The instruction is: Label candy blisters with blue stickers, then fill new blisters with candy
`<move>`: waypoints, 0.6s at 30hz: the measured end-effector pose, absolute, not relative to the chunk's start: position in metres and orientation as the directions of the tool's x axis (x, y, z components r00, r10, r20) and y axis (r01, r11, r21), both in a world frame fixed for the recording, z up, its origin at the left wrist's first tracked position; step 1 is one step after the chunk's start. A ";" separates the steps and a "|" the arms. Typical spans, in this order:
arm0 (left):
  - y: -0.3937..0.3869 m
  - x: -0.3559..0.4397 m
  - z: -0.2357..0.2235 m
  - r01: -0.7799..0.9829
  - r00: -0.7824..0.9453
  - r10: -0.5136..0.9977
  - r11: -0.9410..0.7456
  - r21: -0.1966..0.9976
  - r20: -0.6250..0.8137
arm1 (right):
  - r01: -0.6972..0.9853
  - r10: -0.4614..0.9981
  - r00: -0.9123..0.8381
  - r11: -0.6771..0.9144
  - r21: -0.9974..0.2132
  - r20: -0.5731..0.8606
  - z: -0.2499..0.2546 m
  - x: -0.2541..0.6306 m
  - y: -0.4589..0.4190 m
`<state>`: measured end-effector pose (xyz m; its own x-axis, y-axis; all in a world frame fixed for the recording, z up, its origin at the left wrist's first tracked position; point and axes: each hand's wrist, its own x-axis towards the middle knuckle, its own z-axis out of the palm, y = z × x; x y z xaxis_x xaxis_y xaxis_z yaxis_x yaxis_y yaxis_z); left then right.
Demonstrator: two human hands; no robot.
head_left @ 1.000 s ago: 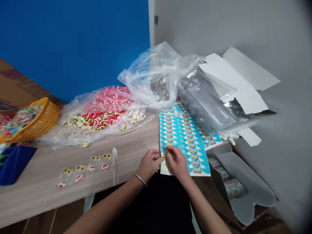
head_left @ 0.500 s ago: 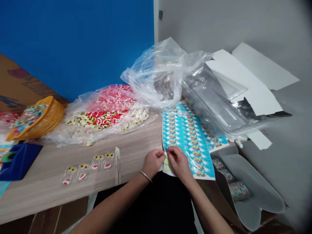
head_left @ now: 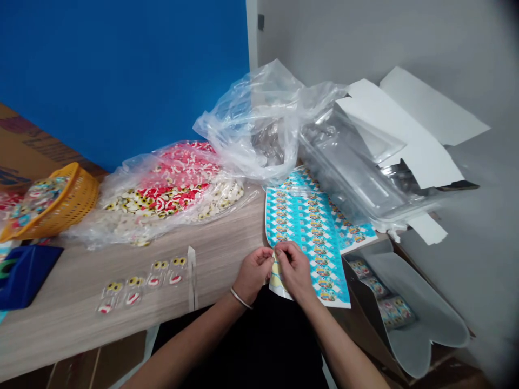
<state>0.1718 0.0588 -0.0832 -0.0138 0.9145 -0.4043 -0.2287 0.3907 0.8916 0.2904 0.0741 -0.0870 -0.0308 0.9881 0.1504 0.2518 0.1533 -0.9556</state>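
A blue sheet of printed stickers (head_left: 318, 232) lies at the table's front edge, with bare yellow backing (head_left: 276, 276) along its lower left side. My left hand (head_left: 252, 273) is closed in a pinch at the sheet's left edge. Right beside it, fingertips almost touching, my right hand (head_left: 295, 270) pinches the same edge, which bows up slightly. Fingers hide the exact spot they grip. To the left, several small clear plastic packs (head_left: 133, 289) lie in a row, each with yellow-and-black eye pieces and a red-and-white mouth piece.
Clear bags of red, white and yellow pieces (head_left: 174, 189) lie behind. An orange basket (head_left: 81, 194) and a blue dispenser (head_left: 34, 275) stand left. Clear plastic trays (head_left: 357, 167) and white card (head_left: 413, 135) are piled right, above an open box (head_left: 421, 308) of filled packs.
The camera view has shifted slightly. Both hands stay pinched at the sheet's left edge, and that edge now bends up more, with the sheet's lower end drawn nearer to me.
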 end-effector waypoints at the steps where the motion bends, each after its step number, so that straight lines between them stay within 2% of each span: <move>1: 0.058 0.171 -0.084 -0.230 -0.013 0.915 0.389 0.892 -0.403 | 0.209 0.996 0.005 0.090 -0.974 0.093 -0.090 0.290 0.076; 4: 0.055 0.165 -0.085 -0.146 -0.013 0.914 0.400 0.905 -0.406 | 0.038 0.992 0.068 -0.113 -0.993 -0.110 -0.100 0.291 0.081; 6: 0.052 0.158 -0.083 0.059 -0.097 0.938 0.339 0.939 -0.333 | -0.111 0.970 0.085 -0.219 -0.969 -0.229 -0.104 0.294 0.085; 8: 0.049 0.152 -0.077 0.386 -0.190 0.980 0.127 0.914 -0.057 | -0.251 0.947 0.080 -0.283 -0.926 -0.311 -0.106 0.296 0.088; 9: 0.048 0.149 -0.075 0.541 -0.150 0.980 -0.028 0.840 0.129 | -0.302 0.941 0.064 -0.299 -0.905 -0.332 -0.106 0.297 0.089; 10: 0.047 0.148 -0.073 0.648 -0.038 0.957 -0.196 0.736 0.288 | -0.340 0.939 0.037 -0.310 -0.888 -0.343 -0.105 0.296 0.089; 11: 0.047 0.148 -0.072 0.693 0.112 0.916 -0.349 0.631 0.385 | -0.372 0.938 0.004 -0.322 -0.871 -0.348 -0.103 0.296 0.090; 12: 0.048 0.150 -0.073 0.694 0.255 0.875 -0.463 0.552 0.412 | -0.404 0.935 -0.025 -0.333 -0.852 -0.353 -0.101 0.297 0.091; 14: 0.051 0.154 -0.078 0.680 0.430 0.834 -0.551 0.484 0.345 | -0.489 0.928 -0.031 -0.338 -0.804 -0.371 -0.093 0.301 0.093; 16: 0.055 0.160 -0.087 0.714 0.457 0.854 -0.519 0.470 0.249 | -0.576 0.933 0.076 -0.246 -0.780 -0.351 -0.078 0.310 0.095; 18: 0.058 0.167 -0.093 0.720 0.447 0.874 -0.478 0.502 0.191 | -0.582 0.937 0.264 -0.034 -0.813 -0.229 -0.056 0.320 0.093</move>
<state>0.1670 0.0579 -0.0932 0.4467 0.8740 0.1911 0.7204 -0.4781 0.5024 0.3201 0.0934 -0.0563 0.2644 0.9369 -0.2290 -0.5819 -0.0344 -0.8125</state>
